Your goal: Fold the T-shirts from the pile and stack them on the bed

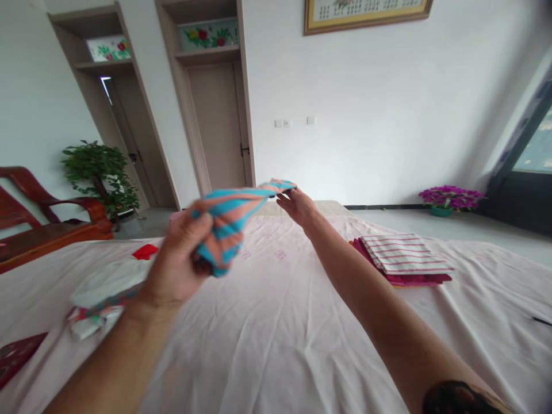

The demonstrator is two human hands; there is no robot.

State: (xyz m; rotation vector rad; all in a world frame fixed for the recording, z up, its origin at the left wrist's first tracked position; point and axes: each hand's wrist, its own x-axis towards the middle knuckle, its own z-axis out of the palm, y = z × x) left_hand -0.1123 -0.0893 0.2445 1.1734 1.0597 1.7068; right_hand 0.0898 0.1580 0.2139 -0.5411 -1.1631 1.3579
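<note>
A cloth (228, 221) with blue and orange stripes is stretched in the air between my two hands. My left hand (183, 250) is closed around its bunched near end, slightly blurred by motion. Farther off, my right hand (297, 207) pinches the narrow far end. The cloth hangs above a pale bedsheet-like cover (276, 322) and sags a little near my left hand.
On the right lies a folded stack topped by a red-striped white cloth (403, 254). Crumpled white and checked cloths (107, 284), a red piece (145, 252) and a dark red item (19, 356) lie left. A wooden chair (81, 221) stands beyond the left edge.
</note>
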